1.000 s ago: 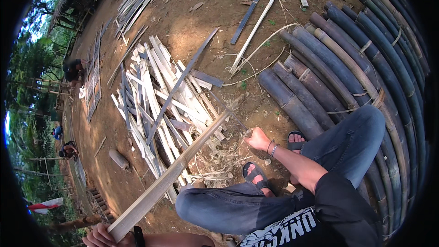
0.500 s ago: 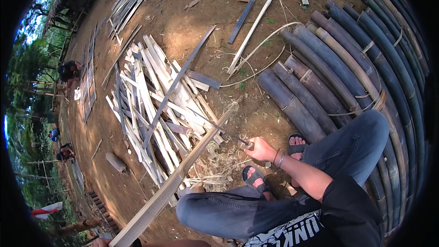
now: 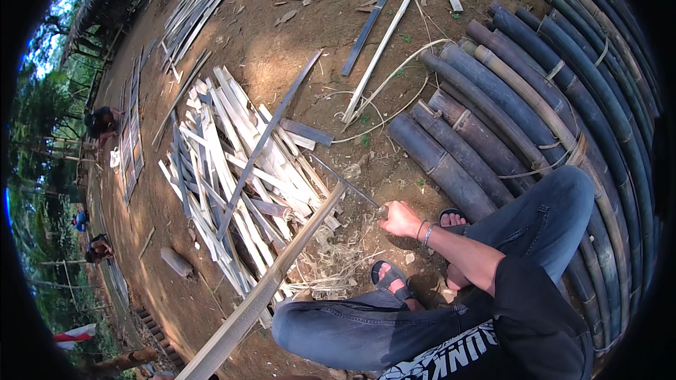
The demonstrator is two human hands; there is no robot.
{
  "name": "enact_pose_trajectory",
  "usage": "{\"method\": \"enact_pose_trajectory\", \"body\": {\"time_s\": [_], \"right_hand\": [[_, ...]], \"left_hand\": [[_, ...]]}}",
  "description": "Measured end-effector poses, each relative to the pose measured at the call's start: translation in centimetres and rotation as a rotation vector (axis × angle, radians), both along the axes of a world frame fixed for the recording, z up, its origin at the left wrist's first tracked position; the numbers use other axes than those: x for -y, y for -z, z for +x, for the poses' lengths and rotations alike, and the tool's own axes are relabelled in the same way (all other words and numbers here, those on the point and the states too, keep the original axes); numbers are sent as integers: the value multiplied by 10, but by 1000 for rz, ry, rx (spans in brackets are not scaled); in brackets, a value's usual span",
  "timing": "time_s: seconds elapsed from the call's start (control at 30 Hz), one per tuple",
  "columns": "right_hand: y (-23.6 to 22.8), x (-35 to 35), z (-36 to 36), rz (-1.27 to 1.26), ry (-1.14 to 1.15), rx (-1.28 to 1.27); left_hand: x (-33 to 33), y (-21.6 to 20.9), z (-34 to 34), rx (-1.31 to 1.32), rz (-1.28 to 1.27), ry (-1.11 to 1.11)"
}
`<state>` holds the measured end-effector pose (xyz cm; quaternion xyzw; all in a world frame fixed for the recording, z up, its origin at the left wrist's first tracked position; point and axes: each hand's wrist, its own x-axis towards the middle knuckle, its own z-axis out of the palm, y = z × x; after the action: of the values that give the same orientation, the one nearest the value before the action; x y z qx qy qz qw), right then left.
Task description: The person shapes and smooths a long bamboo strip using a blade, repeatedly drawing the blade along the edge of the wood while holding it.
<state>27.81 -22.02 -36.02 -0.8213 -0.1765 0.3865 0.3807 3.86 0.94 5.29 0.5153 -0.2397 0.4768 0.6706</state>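
Note:
My right hand [image 3: 400, 219] is closed around the short handle of a knife. Its long, thin dark blade [image 3: 362, 196] points up and to the left, crossing the far end of a pale bamboo strip [image 3: 271, 281]. The strip slants from the lower left edge up to the middle, over my bent left leg. Its near end runs out of the picture, and my left hand is out of view. Fine shavings [image 3: 331, 253] lie on the ground below the blade, by my sandalled feet.
A heap of split bamboo slats [image 3: 232, 148] lies ahead, crossed by a long dark slat [image 3: 271, 137]. Thick bamboo poles [image 3: 451, 176] are stacked on the right. A cut log piece [image 3: 176, 262] lies at left. People [image 3: 102, 123] crouch at the far left.
The knife and my right hand have shifted slightly, with the blade now nearer the strip's far tip. My left hand, partly visible before at the lower left, has left the view. The whole view has shifted slightly.

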Motion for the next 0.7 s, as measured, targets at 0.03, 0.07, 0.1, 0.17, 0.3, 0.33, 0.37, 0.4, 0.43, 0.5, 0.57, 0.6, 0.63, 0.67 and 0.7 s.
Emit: {"method": "enact_pose_trajectory", "body": {"time_s": [0.03,0.07,0.1,0.17,0.3,0.33,0.37,0.4,0.43,0.5,0.57,0.6,0.63,0.67,0.7], "right_hand": [[-4,-4,-10,49,-17,11],[-5,-6,-22,99,-27,11],[-2,-5,-26,146,-21,10],[27,-4,-7,-38,37,-58],[32,-8,-11,23,37,-79],[34,-9,-23,88,17,-86],[33,-5,-34,215,58,-21],[41,-3,-27,160,70,-56],[56,-1,-15,99,89,-91],[52,3,9,-104,136,-128],[52,-2,2,-16,98,-102],[51,-5,-4,27,78,-88],[40,-3,-11,-8,0,-8],[41,-2,-9,-18,40,-14],[44,0,-3,-28,80,-20]], "left_hand": [[1,2,1,10,1,11],[0,1,1,9,3,29],[-3,1,-2,0,-7,-4],[-8,2,-10,-8,-26,-50],[-17,3,-17,-78,-31,-27],[-18,2,-17,-85,-18,-8],[-17,1,-17,-91,-5,10],[-17,0,-16,-98,9,28],[-15,1,-12,-83,-7,12],[-15,4,-11,-64,-45,-25],[-14,4,-7,-38,-56,-28],[-13,5,-5,-24,-55,-14],[-11,6,-3,-14,-57,-5],[-11,7,-4,-17,-59,-23],[-10,8,-4,-19,-60,-42]]}}
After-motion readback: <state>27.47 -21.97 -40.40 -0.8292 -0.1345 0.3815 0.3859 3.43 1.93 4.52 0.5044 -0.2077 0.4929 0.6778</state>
